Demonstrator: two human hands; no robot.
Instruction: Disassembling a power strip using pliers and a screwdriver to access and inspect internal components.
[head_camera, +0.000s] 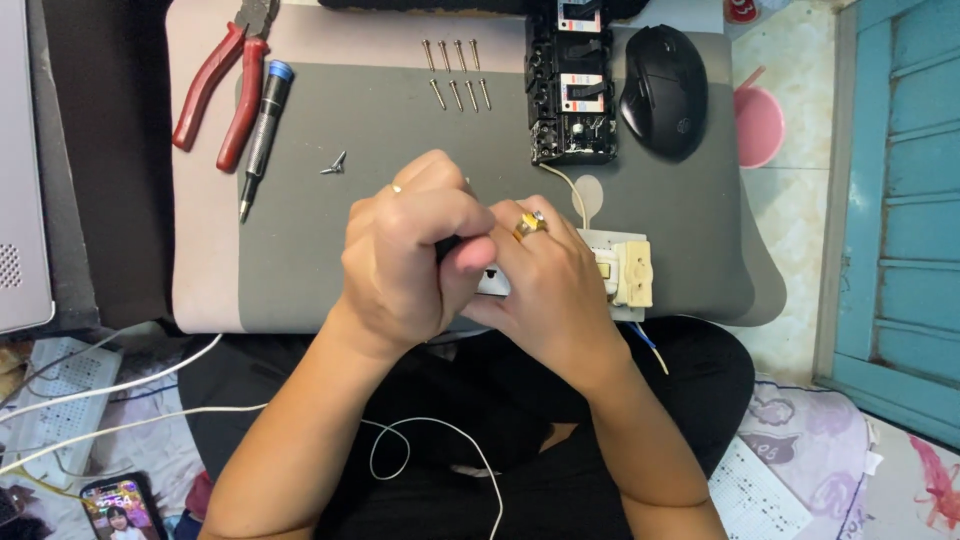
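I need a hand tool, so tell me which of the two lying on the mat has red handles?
The pliers at the mat's far left; the screwdriver beside them is black with a blue cap.

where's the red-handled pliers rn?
Head view, top left of the lap desk: the red-handled pliers lie just left of the blue-capped screwdriver, untouched by both hands.

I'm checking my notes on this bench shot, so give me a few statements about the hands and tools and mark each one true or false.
1. Both hands meet over a cream switch unit. True.
2. The red-handled pliers are in the left hand. False: they lie on the mat's upper left, untouched.
3. Eight screws lie in two rows. True.
4. The right hand wears a gold ring. True.
5. The black mouse sits left of the pliers. False: it is far to their right.
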